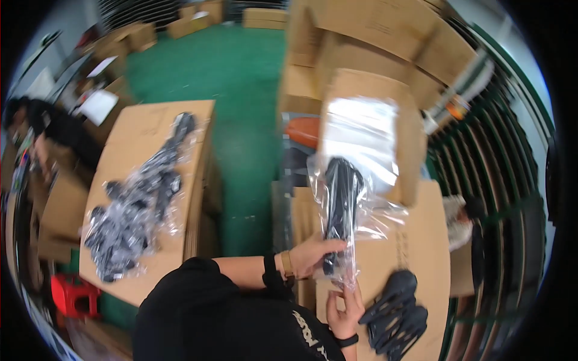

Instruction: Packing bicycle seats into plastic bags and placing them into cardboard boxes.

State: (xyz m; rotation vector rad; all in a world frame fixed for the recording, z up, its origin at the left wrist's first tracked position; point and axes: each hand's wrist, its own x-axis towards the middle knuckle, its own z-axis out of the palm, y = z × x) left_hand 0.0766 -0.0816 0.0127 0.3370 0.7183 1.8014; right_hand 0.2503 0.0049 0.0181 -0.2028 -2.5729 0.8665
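A long black molded part (342, 192) with a rounded far end lies inside a clear plastic bag (376, 219); its exact kind I cannot tell. My left hand (310, 254) grips its near end through the plastic, thumb on top. Just below, my right hand (347, 310) has its fingers closed on the bag's near end. Beyond the part, a stack of flat clear bags (361, 132) fills a shallow open carton (409, 162). Several unbagged black parts (397, 316) with slots lie in a pile beside my right hand.
On the cardboard-topped stack (120, 141) at left lies a heap of bagged black parts (129, 225). A red plastic stool (75, 295) stands below it. Another person (60, 129) bends over cartons at far left. Large cartons (379, 27) rise ahead, and dark racks (487, 162) line the right.
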